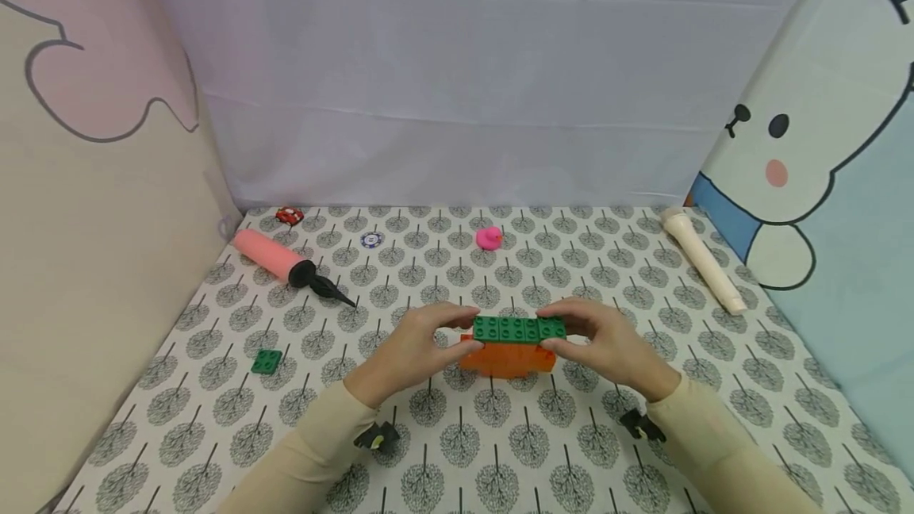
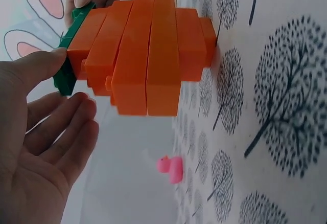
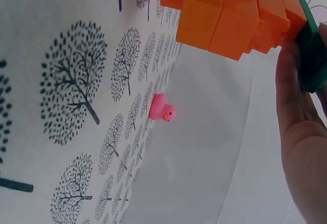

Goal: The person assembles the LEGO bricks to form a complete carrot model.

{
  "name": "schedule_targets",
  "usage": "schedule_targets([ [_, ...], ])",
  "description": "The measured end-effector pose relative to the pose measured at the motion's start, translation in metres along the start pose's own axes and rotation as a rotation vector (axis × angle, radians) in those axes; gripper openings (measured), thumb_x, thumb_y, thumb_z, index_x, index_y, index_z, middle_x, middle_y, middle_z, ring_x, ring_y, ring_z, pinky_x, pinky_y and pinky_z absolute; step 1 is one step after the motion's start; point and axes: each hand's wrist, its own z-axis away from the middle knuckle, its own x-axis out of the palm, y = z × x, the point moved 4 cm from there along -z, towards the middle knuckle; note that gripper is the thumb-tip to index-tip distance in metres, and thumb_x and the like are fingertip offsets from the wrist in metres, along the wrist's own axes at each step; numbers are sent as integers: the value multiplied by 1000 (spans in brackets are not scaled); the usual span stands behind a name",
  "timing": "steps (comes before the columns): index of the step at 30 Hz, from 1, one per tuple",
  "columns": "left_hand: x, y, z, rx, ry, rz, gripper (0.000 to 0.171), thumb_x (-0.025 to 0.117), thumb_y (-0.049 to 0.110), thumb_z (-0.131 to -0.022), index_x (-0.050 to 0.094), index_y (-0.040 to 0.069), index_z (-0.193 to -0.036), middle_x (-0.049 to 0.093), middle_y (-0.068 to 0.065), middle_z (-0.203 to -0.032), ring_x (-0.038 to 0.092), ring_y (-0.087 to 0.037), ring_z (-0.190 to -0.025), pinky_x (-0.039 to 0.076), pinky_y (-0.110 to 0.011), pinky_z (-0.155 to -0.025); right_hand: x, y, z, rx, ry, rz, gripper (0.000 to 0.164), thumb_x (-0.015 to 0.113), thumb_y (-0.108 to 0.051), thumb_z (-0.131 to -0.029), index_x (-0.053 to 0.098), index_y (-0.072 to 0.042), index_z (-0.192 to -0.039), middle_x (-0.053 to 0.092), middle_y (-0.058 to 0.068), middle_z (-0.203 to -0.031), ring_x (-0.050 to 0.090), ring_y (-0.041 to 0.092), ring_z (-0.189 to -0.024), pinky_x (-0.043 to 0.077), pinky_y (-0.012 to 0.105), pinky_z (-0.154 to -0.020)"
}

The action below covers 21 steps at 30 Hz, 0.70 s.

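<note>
A stack of orange toy building bricks (image 1: 505, 362), widest in its middle layers, stands on the patterned cloth in front of the person. Along its top runs a row of green bricks (image 1: 516, 330), whose right end shows a seam. The left hand (image 1: 414, 343) pinches the left end of this green row between thumb and fingers, the thumb (image 2: 43, 65) lying on its near edge. At the opposite end, the right hand (image 1: 610, 339) pinches the green row the same way. One loose green brick (image 1: 266, 362) lies on the cloth, left of the left hand.
Farther left lies a pink hand pump (image 1: 270, 255) with a black nozzle. Behind are a red toy car (image 1: 289, 215), a blue-and-white chip (image 1: 371, 239) and a pink rubber duck (image 1: 489, 238). A cream-coloured tube (image 1: 703, 262) lies at the back right. Fabric walls border the table.
</note>
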Motion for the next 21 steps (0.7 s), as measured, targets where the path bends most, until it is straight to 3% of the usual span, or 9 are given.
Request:
schedule_targets([
  [3,-13,-7,5,-40,-19,-35,46,76,28,-89,65,9,-130,70,-2,-118,64,-14,-107,54,-34,-96,1,0,0,-32,8,49,37,76,-14,-88,67,-12,-124,66,1,-117,67,12,-99,55,26,-92],
  [6,-36,-24,19,-141,-43,-92,42,74,30,-90,66,13,-128,68,0,-122,62,-16,-111,52,-41,-100,1,-1,1,-66,11,80,38,76,-13,-89,66,-13,-125,65,0,-117,66,11,-98,56,27,-91],
  [10,-78,-56,56,-327,-74,-182,45,73,33,-91,65,14,-130,65,-4,-128,60,-26,-117,47,-53,-103,4,-1,4,-104,11,102,38,76,-13,-89,65,-14,-125,66,-1,-117,66,9,-97,57,27,-90],
  [15,-124,-98,111,-486,-110,-284,54,78,32,-86,64,5,-130,62,-17,-130,59,-40,-116,47,-61,-97,2,-3,7,-152,14,124,41,77,-10,-87,65,-16,-126,66,-1,-117,64,9,-99,57,28,-88],
  [18,-140,-117,134,-559,-164,-312,63,83,33,-80,63,1,-130,61,-22,-129,56,-45,-116,47,-62,-96,0,-3,6,-163,22,135,42,77,-10,-87,65,-16,-126,67,-2,-118,64,9,-99,57,28,-87],
  [21,-148,-127,148,-595,-204,-330,68,87,34,-73,64,-2,-127,57,-29,-130,54,-50,-116,45,-64,-95,-1,-2,3,-162,24,144,41,77,-11,-87,66,-17,-126,67,-2,-119,64,8,-99,57,28,-88],
])
